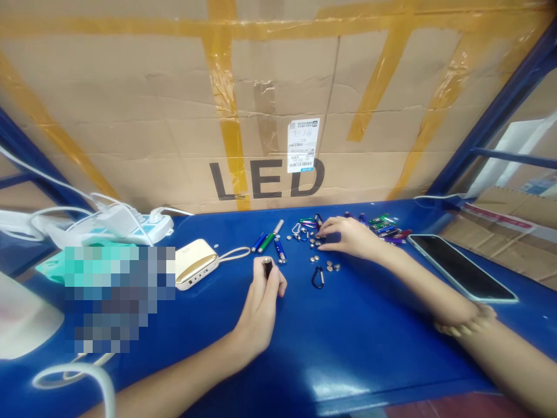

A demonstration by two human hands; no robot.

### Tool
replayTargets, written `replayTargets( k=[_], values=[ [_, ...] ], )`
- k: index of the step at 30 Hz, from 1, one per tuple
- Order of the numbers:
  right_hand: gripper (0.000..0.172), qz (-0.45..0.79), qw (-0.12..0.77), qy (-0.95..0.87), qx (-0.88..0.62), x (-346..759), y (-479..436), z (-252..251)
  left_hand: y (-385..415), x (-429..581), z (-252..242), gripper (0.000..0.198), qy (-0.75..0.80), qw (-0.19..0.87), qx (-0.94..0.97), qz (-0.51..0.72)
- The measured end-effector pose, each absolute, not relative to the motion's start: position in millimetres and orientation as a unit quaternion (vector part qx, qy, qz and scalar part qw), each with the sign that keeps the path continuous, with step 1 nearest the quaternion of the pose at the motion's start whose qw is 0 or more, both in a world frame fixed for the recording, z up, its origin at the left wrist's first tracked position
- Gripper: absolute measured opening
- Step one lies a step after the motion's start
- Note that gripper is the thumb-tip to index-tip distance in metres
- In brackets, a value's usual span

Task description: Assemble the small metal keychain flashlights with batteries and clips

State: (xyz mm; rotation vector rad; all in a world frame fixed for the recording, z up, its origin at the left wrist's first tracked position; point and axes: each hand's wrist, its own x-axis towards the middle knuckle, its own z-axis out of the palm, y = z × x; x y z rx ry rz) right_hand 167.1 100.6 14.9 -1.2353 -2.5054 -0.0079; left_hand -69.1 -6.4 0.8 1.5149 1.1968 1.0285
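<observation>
My left hand (265, 302) is closed around a short black flashlight tube (267, 267), held upright with its round end facing up. Just left of the small button cells (314, 259), my right hand's fingertips do not reach past the pile; my right hand (348, 237) hovers at the cells with thumb and fingers apart. Several more button cells (333, 267) lie closer to me. A black carabiner clip (318, 277) rests below them. Blue and green tubes (266, 242) lie beyond my left hand, with a blue one (280, 249) beside them. Small carabiners (301, 231) are bunched near my right fingertips.
Colourful metal tubes (385, 226) are heaped behind my right wrist. A phone (461, 267) lies at the right. On the left are a cream power bank (198, 264), a power strip (148, 229) and white cables. A large cardboard box (174, 116) stands behind the blue table (348, 342).
</observation>
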Motion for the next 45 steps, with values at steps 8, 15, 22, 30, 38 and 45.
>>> replayTargets(
  k=[8,15,22,30,38,45],
  values=[
    [0.021,0.191,0.350,-0.791,-0.464,141,76,30,-5,-69,2,0.024,0.463,0.444,0.665,0.382],
    [0.017,0.331,0.380,-0.799,-0.329,115,35,45,-4,-67,7,0.018,0.462,0.404,0.706,0.352],
    [0.013,0.305,0.387,-0.836,-0.240,118,32,46,-6,-67,0,0.026,0.444,0.406,0.696,0.393],
    [0.019,0.242,0.382,-0.866,-0.213,118,25,38,-4,-66,-2,0.022,0.434,0.373,0.703,0.422],
    [0.011,0.318,0.307,-0.817,-0.370,120,26,44,-5,-68,-7,0.017,0.440,0.276,0.752,0.406],
    [0.016,0.328,0.149,-0.866,-0.347,123,23,45,-10,-72,-15,0.014,0.368,0.130,0.842,0.372]
  ],
)
